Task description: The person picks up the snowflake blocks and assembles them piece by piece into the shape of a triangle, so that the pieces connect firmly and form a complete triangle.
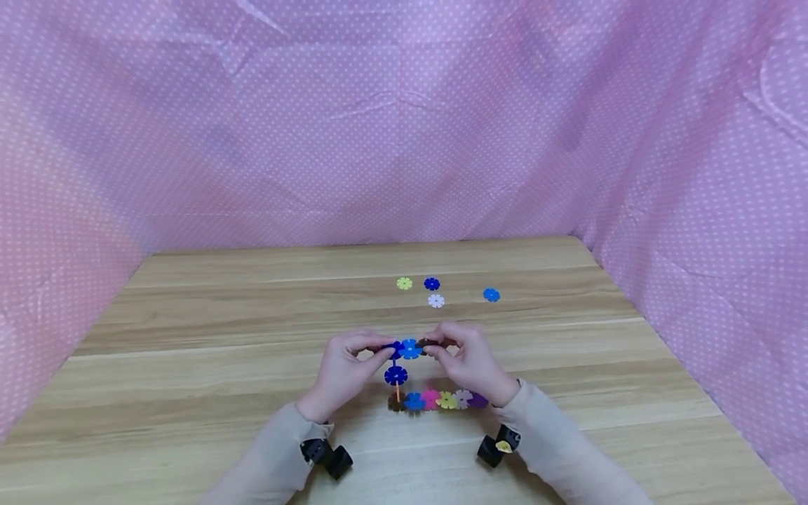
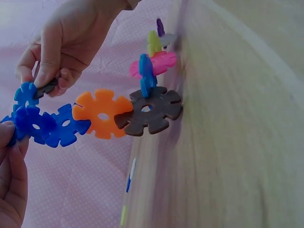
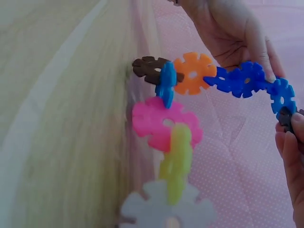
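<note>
Several notched, flower-shaped plastic discs are slotted into a bent chain. Its bottom row on the table runs from a brown disc (image 2: 151,113) through blue, pink (image 3: 166,122), yellow (image 1: 447,400) and white discs to a purple one (image 1: 477,400). From the brown end rises an orange disc (image 2: 102,114), then dark blue discs (image 1: 395,375) and a lighter blue disc (image 1: 410,348) at the top. My left hand (image 1: 346,366) pinches a dark blue disc at the upper corner. With thumb and fingers, my right hand (image 1: 468,359) pinches a dark brown disc (image 3: 285,118) touching the lighter blue one.
Loose discs lie farther back on the wooden table (image 1: 252,301): yellow-green (image 1: 404,283), dark blue (image 1: 432,283), white (image 1: 436,301) and lighter blue (image 1: 492,294). Pink dotted cloth (image 1: 379,140) stands around the table's back and sides.
</note>
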A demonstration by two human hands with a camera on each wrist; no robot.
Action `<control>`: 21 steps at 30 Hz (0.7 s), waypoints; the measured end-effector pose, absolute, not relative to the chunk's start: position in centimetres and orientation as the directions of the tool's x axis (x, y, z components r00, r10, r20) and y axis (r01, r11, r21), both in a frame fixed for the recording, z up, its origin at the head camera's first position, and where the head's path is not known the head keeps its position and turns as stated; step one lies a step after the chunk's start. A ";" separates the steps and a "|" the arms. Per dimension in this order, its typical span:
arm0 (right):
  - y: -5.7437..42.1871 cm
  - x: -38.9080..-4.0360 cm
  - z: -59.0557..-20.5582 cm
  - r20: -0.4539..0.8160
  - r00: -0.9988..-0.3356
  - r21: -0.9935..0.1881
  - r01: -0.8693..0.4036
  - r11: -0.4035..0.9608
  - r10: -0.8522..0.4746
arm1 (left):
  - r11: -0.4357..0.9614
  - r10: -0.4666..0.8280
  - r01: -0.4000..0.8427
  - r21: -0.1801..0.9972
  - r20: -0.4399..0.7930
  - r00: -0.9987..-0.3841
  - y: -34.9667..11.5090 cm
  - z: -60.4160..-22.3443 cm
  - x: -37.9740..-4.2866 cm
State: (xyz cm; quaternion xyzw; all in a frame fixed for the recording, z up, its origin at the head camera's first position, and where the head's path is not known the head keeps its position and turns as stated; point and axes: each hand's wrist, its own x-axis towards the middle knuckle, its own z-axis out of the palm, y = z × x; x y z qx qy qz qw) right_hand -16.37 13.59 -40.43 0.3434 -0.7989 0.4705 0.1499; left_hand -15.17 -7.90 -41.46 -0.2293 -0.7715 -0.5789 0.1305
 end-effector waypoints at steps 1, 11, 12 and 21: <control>13.5 -16.4 -40.5 0.557 -0.724 -0.653 -0.684 0.324 -0.407 | 0.224 0.196 0.507 0.833 0.471 -0.860 -7.8 -41.5 -15.1; 13.1 -16.3 -40.4 0.456 -0.802 -0.730 -0.585 0.353 -0.386 | 0.296 0.193 0.511 0.807 0.473 -0.860 -8.3 -41.8 -15.4; 13.1 -16.3 -40.4 0.438 -0.813 -0.741 -0.568 0.358 -0.384 | 0.307 0.199 0.491 0.815 0.449 -0.871 -8.3 -41.8 -15.4; 13.0 -16.3 -40.4 0.375 -0.849 -0.760 -0.511 0.401 -0.372 | 0.340 0.316 0.401 0.850 0.298 -0.901 -7.7 -41.4 -15.5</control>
